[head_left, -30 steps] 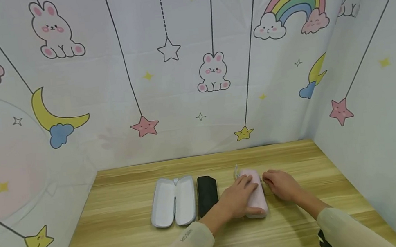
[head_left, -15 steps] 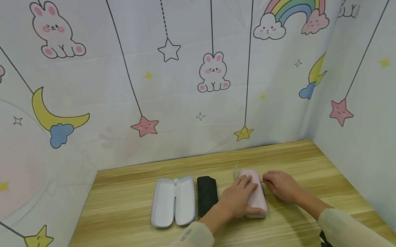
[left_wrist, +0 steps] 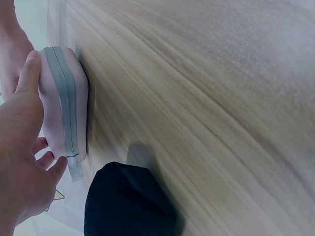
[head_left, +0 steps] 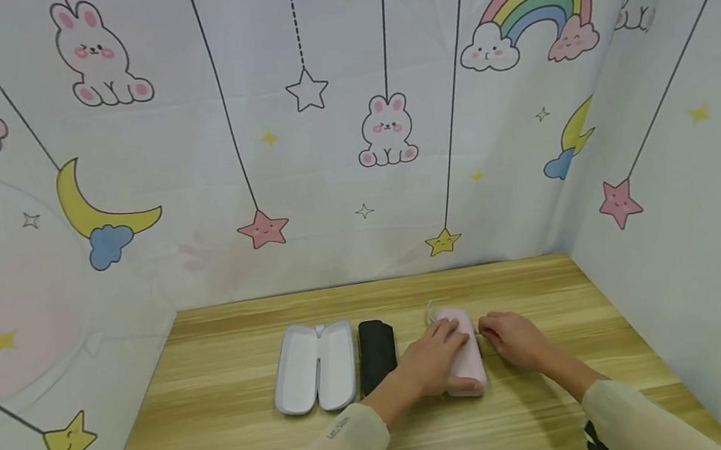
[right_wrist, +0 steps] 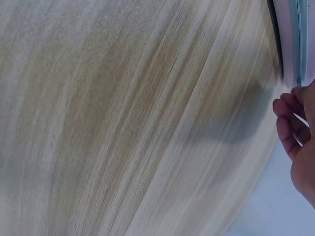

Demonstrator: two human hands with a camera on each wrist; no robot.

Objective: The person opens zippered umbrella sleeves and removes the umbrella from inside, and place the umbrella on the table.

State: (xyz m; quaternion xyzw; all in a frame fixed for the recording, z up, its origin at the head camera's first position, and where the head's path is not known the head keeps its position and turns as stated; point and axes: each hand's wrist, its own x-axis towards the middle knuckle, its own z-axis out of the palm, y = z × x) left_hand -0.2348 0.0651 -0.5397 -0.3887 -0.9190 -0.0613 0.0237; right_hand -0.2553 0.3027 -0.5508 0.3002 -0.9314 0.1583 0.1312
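Observation:
A pink zippered case point(head_left: 461, 355) with a grey zipper band point(left_wrist: 66, 98) lies on the wooden table. My left hand point(head_left: 436, 360) rests across its top, fingers spread and thumb lying along the near end. At the case's right side, my right hand point(head_left: 515, 338) has its fingers curled in. The right wrist view shows its fingertips pinching at the end of the zipper line point(right_wrist: 298, 59); the zipper pull itself is hidden by them. A pale loop strap point(head_left: 430, 312) sticks out at the case's far left corner. The zipper looks closed along the visible side.
Left of the case lies a black fabric bundle point(head_left: 377, 354), close to my left forearm. Beside it a white hard clamshell case point(head_left: 316, 369) lies opened flat. Cartoon-printed cloth walls point(head_left: 328, 184) enclose the table point(head_left: 231, 383) at the back and sides.

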